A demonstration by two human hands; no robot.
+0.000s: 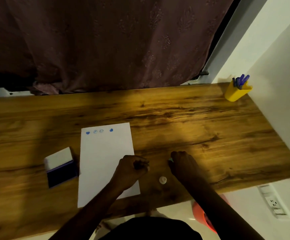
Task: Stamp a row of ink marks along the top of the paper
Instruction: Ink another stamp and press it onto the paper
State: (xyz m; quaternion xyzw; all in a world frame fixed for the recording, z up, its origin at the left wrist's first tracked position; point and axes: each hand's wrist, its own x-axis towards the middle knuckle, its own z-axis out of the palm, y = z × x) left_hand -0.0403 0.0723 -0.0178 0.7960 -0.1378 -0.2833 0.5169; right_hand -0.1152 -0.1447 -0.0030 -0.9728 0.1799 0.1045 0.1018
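Roughly: left hand [132, 168] fisted on paper [106, 163]; right hand [182, 163] curled, maybe pinching a pale stamp. Ink pad [60, 168] sits beyond left hand, so crossing risks smudges, uneven spacing.

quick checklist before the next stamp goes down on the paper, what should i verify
1. Ink pad open, left of paper: ok.
2. Paper flat, pinned by left hand: ok.
3. Four blue marks along top; room right of the last: ok.
4. Stamp in right hand: cannot tell, only a pale green bit shows.
5. Small white piece between the hands, off the paper: ok.
6. Even spacing: not ok, one gap is wider.
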